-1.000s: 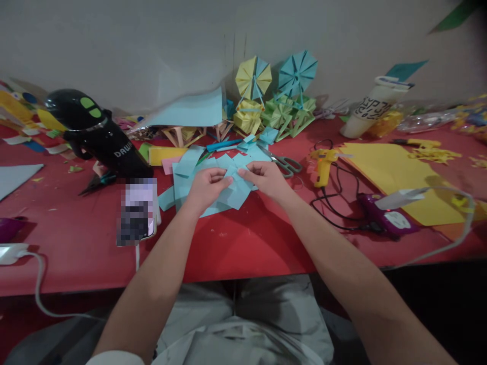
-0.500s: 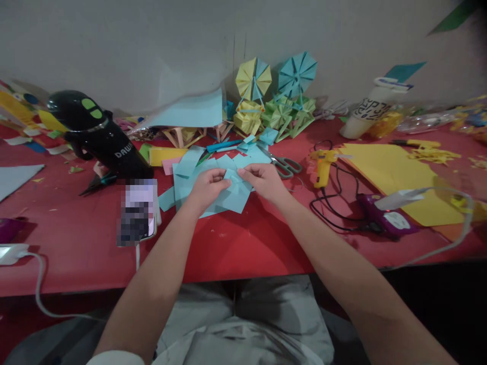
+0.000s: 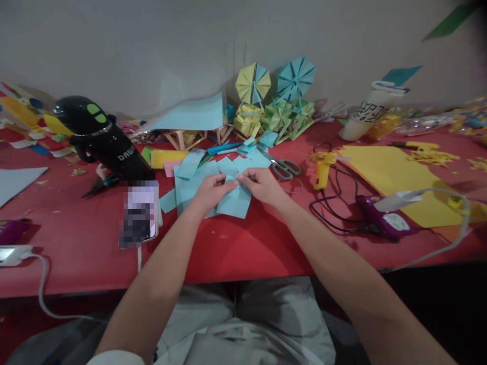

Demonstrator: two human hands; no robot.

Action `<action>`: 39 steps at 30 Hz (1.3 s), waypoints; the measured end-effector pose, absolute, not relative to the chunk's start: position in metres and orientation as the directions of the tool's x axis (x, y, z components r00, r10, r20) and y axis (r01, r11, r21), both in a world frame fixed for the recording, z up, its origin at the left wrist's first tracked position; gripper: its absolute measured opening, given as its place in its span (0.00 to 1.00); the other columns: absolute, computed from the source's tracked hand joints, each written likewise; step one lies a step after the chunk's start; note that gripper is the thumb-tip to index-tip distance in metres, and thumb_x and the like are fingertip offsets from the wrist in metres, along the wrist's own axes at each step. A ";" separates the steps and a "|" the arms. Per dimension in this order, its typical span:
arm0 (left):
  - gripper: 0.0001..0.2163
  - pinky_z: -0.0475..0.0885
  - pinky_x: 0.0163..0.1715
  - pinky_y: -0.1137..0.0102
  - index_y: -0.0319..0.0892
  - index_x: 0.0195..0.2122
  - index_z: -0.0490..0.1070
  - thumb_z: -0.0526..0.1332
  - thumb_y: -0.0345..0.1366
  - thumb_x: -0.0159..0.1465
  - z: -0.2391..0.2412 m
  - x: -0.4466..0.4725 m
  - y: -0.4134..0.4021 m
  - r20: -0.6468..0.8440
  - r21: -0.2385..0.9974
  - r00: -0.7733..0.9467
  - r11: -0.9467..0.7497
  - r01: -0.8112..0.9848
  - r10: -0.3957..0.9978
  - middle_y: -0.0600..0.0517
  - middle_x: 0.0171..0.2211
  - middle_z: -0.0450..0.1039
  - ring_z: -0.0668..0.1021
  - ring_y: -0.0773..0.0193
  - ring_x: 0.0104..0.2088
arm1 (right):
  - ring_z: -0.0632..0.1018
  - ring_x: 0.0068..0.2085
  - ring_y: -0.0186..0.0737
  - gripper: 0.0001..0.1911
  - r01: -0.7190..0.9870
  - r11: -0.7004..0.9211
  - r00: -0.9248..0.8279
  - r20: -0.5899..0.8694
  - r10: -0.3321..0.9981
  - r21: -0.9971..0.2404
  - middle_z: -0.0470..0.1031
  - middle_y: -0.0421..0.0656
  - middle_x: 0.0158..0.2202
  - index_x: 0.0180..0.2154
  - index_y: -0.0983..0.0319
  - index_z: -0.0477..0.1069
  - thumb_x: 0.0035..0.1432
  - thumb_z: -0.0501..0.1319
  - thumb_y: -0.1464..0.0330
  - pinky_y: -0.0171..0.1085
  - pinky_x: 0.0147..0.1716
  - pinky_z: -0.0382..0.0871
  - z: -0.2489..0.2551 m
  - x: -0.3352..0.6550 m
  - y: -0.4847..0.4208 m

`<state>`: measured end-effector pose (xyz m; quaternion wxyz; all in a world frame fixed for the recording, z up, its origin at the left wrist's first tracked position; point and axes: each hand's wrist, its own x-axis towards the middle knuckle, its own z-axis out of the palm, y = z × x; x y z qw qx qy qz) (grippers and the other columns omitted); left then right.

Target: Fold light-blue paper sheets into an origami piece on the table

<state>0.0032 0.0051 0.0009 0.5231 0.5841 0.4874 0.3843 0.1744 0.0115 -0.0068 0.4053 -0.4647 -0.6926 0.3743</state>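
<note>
My left hand (image 3: 210,191) and my right hand (image 3: 261,183) meet over a spread of light-blue paper sheets (image 3: 184,195). Thumbs and fingers of both are pinched on a small light-blue piece of paper (image 3: 230,178), partly hidden by the fingertips. Beneath them, a squarish blue sheet (image 3: 234,204) lies on the pile. Grey-handled scissors (image 3: 286,169) rest just right of my right hand. Behind the pile are blue pens (image 3: 224,147) and small blue paper squares (image 3: 268,138).
A phone (image 3: 142,213) and a leaning black bottle (image 3: 110,144) stand left. To the right are a yellow glue gun (image 3: 322,170), its black cable, a purple power strip (image 3: 388,218), yellow sheets (image 3: 395,177) and a white cup (image 3: 365,114). Folded paper models (image 3: 253,83) stand at the back.
My left fingers have shifted slightly right, and the thumbs have come closer together over the small blue paper. The whole view has moved a little.
</note>
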 end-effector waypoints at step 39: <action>0.13 0.64 0.25 0.73 0.39 0.28 0.73 0.72 0.41 0.47 0.002 -0.003 0.007 -0.075 0.985 0.170 0.046 0.165 0.983 0.55 0.23 0.71 0.69 0.70 0.23 | 0.56 0.23 0.30 0.22 0.284 0.269 -0.202 0.217 0.955 -0.920 0.55 0.35 0.19 0.22 0.61 0.62 0.55 0.59 0.52 0.34 0.22 0.50 -0.005 0.177 0.013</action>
